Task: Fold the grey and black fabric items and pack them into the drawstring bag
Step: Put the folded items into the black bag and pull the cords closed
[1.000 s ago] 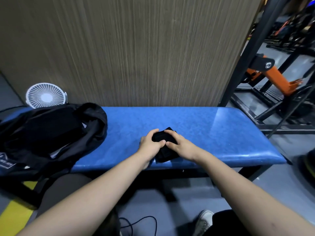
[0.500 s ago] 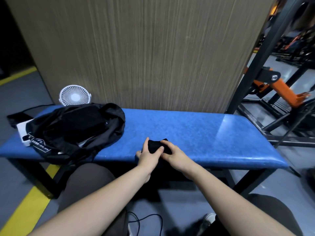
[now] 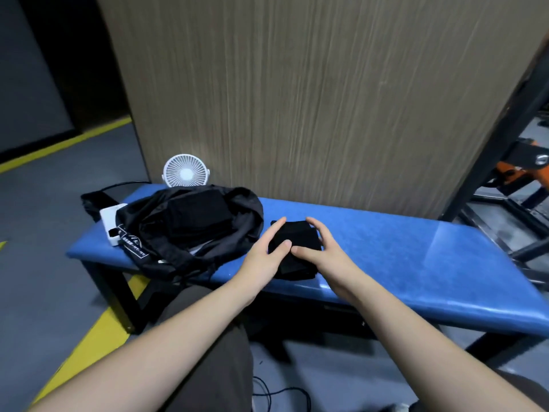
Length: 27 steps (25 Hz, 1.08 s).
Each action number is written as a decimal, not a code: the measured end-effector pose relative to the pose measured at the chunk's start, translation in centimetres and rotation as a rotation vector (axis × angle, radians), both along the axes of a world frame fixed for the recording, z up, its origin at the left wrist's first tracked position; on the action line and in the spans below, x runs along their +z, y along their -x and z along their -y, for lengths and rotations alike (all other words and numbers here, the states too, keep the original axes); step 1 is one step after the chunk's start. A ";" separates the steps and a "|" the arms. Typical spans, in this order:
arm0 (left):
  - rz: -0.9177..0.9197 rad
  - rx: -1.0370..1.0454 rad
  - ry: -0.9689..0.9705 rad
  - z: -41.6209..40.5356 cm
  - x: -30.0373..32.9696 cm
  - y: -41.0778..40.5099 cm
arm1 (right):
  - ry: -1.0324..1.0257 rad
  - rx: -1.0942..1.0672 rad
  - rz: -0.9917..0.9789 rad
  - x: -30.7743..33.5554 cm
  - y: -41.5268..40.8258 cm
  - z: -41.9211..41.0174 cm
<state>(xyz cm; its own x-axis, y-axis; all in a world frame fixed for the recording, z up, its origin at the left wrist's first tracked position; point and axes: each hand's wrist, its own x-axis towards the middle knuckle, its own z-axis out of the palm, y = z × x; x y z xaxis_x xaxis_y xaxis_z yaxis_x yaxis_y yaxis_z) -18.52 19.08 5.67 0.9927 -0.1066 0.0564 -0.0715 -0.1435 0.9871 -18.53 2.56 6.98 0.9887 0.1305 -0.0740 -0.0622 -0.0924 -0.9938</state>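
A small folded black fabric piece [image 3: 298,237] sits on the blue bench [image 3: 416,263], just right of the bag. My left hand [image 3: 266,255] holds its left side and my right hand [image 3: 322,252] its right side, thumbs meeting on top and fingers curled round the far edge. The black drawstring bag [image 3: 142,233] lies open at the bench's left end. A folded black item [image 3: 197,217] rests in its mouth. No grey fabric shows.
A white fan [image 3: 186,173] stands behind the bag against the wood-grain panel [image 3: 297,99]. A white box [image 3: 108,223] lies under the bag's left edge. A black and orange gym frame [image 3: 523,171] stands at right. A cable [image 3: 279,394] runs over the floor.
Both hands have carried the folded black piece left, from the bench's front edge to a spot beside the bag. My view has turned left with them.
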 end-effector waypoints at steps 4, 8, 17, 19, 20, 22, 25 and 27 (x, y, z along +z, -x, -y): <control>0.071 0.027 -0.019 -4.9 3.1 -1.5 | -0.034 0.097 0.005 2.7 -2.5 -4.1; 0.106 0.123 -0.079 -9.9 5.7 -3.5 | -0.054 0.141 0.018 4.7 -5.7 -9.3; 0.038 0.249 -0.306 -18.5 6.3 -9.7 | 0.211 0.162 0.136 4.9 -13.2 -18.8; -0.004 0.249 -0.362 -19.7 4.3 -10.4 | 0.350 0.205 0.126 2.9 -14.0 -19.7; -0.009 0.245 -0.361 -20.0 3.5 -10.6 | 0.420 0.205 0.143 2.1 -14.2 -20.2; 0.009 0.244 -0.342 -20.3 2.8 -11.0 | 0.683 0.122 0.301 1.2 -14.4 -21.0; 0.008 0.266 -0.350 -20.5 2.5 -11.8 | 1.045 0.045 0.782 1.9 -13.6 -21.8; -0.042 0.291 -0.386 -20.9 2.3 -12.1 | 1.073 0.173 0.815 2.5 -13.5 -22.2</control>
